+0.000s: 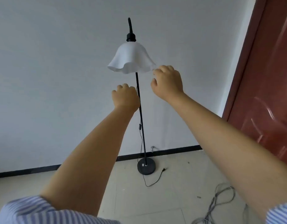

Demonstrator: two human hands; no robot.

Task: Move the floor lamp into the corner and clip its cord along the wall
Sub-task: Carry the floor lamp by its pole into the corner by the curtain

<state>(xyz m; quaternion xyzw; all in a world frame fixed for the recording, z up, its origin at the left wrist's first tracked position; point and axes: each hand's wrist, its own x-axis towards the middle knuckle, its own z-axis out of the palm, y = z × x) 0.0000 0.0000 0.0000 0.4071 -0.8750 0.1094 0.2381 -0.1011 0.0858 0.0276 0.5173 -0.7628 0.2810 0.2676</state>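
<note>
A floor lamp stands near the white wall. It has a wavy white shade, a thin black pole and a round black base on the tiled floor. Its black cord hangs along the pole and trails over the floor to a loose plug. My left hand is closed at the pole just under the shade, seemingly gripping it. My right hand hovers right of the pole, its curled fingers at the shade's right rim, holding nothing.
A dark red door fills the right side, meeting the wall in a corner. A black skirting strip runs along the wall's foot. Grey cables lie coiled on the floor at lower right. A small metal fitting sits by the skirting.
</note>
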